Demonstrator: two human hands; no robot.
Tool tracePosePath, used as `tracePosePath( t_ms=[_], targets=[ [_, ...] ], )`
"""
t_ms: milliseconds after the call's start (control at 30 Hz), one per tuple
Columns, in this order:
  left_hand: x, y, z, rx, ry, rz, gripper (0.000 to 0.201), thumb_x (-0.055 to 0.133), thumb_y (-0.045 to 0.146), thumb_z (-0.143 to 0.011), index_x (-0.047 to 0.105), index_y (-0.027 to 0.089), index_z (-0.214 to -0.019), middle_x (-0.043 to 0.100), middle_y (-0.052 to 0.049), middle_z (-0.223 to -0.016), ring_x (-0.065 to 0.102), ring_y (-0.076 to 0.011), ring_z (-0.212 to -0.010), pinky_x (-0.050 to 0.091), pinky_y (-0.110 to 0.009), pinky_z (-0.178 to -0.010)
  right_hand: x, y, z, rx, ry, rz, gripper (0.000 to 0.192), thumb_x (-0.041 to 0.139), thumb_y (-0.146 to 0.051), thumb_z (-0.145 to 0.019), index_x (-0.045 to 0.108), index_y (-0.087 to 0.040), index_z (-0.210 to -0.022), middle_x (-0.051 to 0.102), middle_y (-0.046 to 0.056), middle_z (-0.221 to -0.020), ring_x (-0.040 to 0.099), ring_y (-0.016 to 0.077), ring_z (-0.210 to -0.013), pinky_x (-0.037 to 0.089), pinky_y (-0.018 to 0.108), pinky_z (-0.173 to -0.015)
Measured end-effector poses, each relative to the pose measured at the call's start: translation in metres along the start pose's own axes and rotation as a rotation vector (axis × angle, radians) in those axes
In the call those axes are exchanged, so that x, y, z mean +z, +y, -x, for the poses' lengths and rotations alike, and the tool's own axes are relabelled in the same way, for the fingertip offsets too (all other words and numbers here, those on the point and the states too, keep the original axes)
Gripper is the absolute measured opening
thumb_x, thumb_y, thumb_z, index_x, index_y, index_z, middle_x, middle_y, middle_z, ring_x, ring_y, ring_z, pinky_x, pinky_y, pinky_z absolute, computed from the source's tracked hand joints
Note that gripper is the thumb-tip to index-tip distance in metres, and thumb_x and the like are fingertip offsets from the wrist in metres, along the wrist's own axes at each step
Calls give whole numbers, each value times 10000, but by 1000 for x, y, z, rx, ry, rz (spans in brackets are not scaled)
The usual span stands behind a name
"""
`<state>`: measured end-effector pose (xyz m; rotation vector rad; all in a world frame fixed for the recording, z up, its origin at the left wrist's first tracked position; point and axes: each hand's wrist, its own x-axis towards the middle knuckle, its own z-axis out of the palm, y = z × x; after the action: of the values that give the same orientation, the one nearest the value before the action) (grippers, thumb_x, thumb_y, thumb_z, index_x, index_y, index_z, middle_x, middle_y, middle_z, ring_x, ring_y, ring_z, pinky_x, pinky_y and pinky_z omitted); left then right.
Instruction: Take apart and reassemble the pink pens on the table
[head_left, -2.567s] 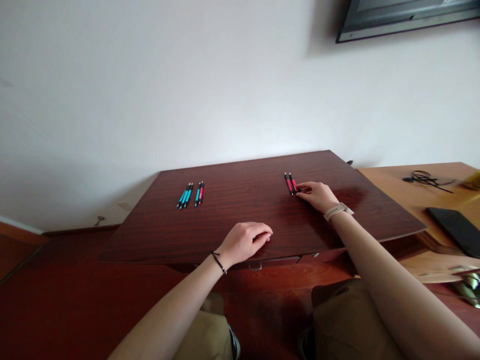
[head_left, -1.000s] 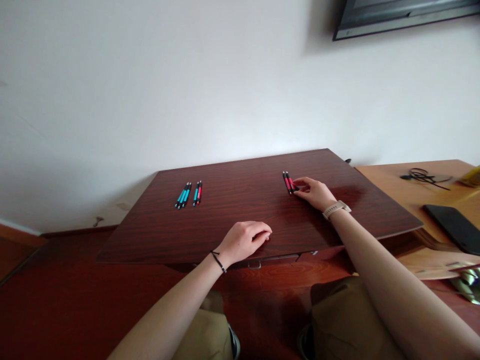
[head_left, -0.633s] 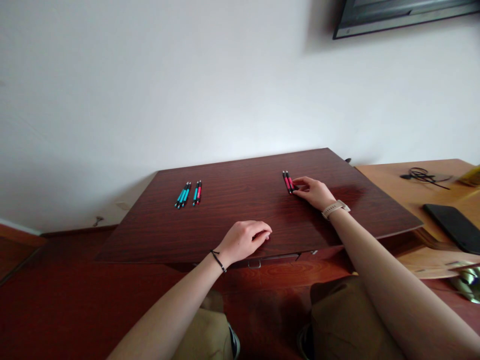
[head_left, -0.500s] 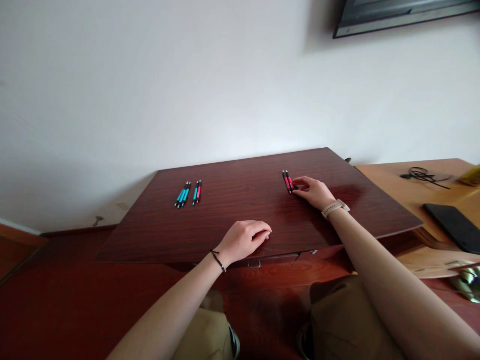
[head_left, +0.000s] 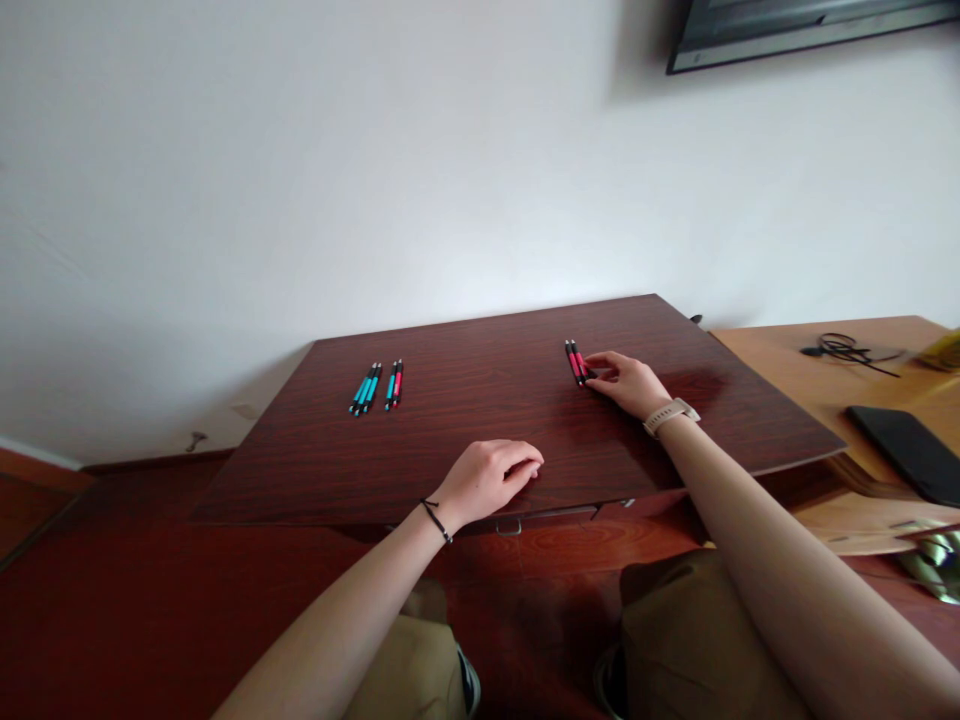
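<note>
Beige watch (head_left: 672, 413), black wrist cord (head_left: 437, 522)

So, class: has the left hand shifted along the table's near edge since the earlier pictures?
No. The left hand rests at the same spot on the dark table, just above the drawer handle.

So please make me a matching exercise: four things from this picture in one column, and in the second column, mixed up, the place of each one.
Things:
1. red pens
2. blue pens
3. left hand
4. black flat device

Places:
A. on the lighter table at the right
B. far left part of the dark table
C. resting at the near edge of the dark table
D. at the fingertips of the right hand

Pairs: 1-D, 2-B, 3-C, 4-A
</note>
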<state>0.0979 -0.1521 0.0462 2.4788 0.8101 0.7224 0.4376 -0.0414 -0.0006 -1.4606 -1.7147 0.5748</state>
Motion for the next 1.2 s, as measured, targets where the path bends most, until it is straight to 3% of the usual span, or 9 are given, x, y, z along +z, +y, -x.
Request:
tracePosePath(
  t_ms=[1200],
  targets=[
    [0, 0, 0, -11, -4, 0, 152, 597, 227, -1056, 749, 225, -1068, 824, -14, -1017, 774, -169, -925, 572, -277, -875, 0, 8, 2, -5, -18, -103, 441, 748, -285, -838, 731, -228, -1275, 800, 89, -1262, 790, 229, -960, 645, 445, -988]
  ],
)
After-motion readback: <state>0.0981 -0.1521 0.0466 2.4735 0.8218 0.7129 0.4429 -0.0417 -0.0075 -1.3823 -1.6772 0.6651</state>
